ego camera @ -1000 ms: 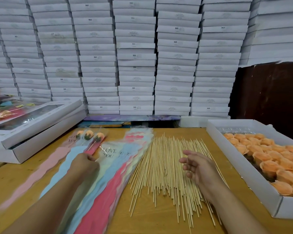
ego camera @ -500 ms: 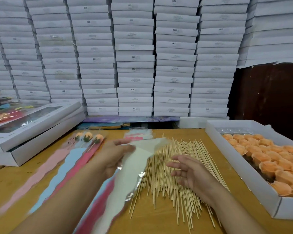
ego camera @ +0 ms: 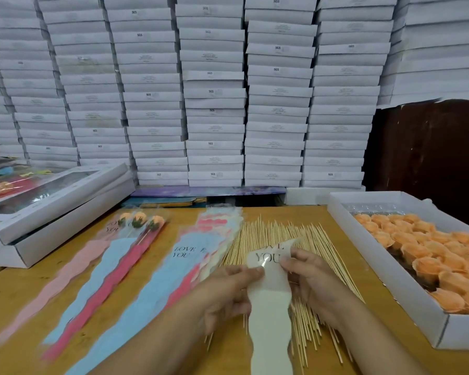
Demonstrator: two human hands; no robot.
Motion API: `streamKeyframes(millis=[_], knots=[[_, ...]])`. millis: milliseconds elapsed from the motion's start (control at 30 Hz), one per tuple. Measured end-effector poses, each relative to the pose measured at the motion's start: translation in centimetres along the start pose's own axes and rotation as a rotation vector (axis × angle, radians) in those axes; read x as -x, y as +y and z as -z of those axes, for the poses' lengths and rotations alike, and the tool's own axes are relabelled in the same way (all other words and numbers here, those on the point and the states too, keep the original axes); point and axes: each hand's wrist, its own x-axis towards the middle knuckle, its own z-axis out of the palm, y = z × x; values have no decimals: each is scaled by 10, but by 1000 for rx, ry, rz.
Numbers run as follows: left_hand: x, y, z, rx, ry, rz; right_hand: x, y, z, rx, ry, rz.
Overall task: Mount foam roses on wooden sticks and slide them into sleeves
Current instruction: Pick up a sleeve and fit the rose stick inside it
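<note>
A white sleeve (ego camera: 270, 307) printed "YOU" hangs above the pile of wooden sticks (ego camera: 279, 239) in the middle of the table. My left hand (ego camera: 228, 290) pinches its left edge and my right hand (ego camera: 309, 277) pinches its right edge near the top. To the left lies a fanned stack of sleeves (ego camera: 171, 269) in blue, pink and white. Further left, three finished roses in sleeves (ego camera: 141, 223) lie side by side. Orange foam roses (ego camera: 428, 253) fill a white box (ego camera: 385, 277) on the right.
Flat white boxes (ego camera: 54, 212) with a window lid sit at the left edge of the wooden table (ego camera: 16, 290). A wall of stacked white boxes (ego camera: 214, 90) stands behind it. A dark brown panel (ego camera: 428, 147) is at the back right.
My left hand lifted a white sleeve off the stack and carried it right over the sticks. My right hand came up and took its other edge.
</note>
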Motion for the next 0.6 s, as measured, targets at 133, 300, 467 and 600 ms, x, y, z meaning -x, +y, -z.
streamKeyframes(millis=[133, 300, 467, 600], knots=[[-7, 0, -1, 55, 51, -105, 2, 2, -3, 109, -50, -39], [-15, -5, 1, 53, 91, -154, 2, 2, -7, 140, 4, -46], [-18, -15, 2, 11, 13, -143, 1, 3, -2, 160, 143, 14], [-23, -18, 2, 32, 20, -177, 3, 2, -3, 204, 101, -9]])
